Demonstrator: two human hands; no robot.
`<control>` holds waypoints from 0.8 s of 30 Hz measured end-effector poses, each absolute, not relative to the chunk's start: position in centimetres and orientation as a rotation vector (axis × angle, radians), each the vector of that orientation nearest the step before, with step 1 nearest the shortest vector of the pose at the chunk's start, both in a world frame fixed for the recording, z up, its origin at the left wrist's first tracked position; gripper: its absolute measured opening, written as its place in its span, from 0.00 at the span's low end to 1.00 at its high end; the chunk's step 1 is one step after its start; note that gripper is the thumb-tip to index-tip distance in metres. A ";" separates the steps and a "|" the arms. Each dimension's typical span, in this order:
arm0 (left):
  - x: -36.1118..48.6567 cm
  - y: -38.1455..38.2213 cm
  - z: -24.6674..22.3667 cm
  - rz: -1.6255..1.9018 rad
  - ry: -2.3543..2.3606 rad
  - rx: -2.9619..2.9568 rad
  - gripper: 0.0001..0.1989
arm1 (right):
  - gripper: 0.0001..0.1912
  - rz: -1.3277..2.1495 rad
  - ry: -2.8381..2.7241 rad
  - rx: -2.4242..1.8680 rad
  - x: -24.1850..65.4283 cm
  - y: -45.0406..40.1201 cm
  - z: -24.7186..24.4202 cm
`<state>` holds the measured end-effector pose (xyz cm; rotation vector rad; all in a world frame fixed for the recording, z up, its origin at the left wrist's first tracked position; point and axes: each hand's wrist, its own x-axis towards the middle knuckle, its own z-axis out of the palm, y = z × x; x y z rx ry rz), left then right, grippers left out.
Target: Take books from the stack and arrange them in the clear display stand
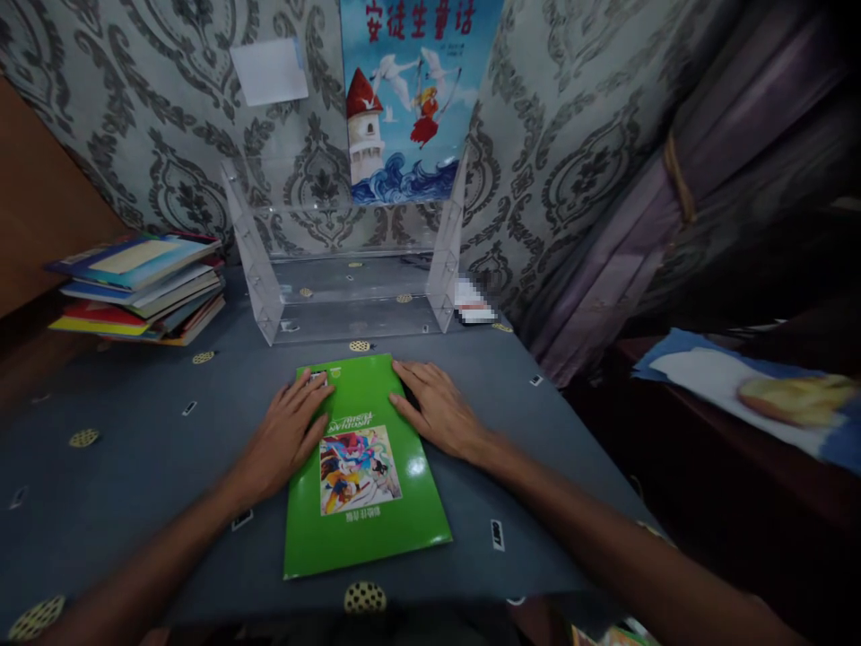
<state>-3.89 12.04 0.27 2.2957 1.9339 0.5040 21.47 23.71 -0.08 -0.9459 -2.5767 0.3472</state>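
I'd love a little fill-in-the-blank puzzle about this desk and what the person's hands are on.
The left hand and right hand rest on a book with a ____ cover.
From the person's view, the stack of books is ____ of the clear rack.
Above it, the picture shows a tower whose roof is ____.

Missing words: green; left; red

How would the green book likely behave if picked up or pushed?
The green book looks thin, so it may bend a little when lifted. Its glossy shine suggests a slippery grip. Lying flat, it would probably slide, not tip.
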 end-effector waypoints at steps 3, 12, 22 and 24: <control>-3.7 11.9 0.1 0.530 2.021 2.267 0.23 | 0.27 0.324 -2.571 -1.001 21.7 23.0 0.0; -2.9 11.2 0.7 0.723 2.140 1.950 0.30 | 0.26 0.266 -2.568 -0.995 23.2 19.0 -0.2; -1.8 11.3 1.9 1.450 1.463 0.756 0.34 | 0.27 0.212 -2.535 -1.048 23.7 17.3 -0.4; -1.2 10.7 2.6 1.327 1.356 0.600 0.30 | 0.27 0.224 -2.551 -1.069 23.6 17.2 -0.2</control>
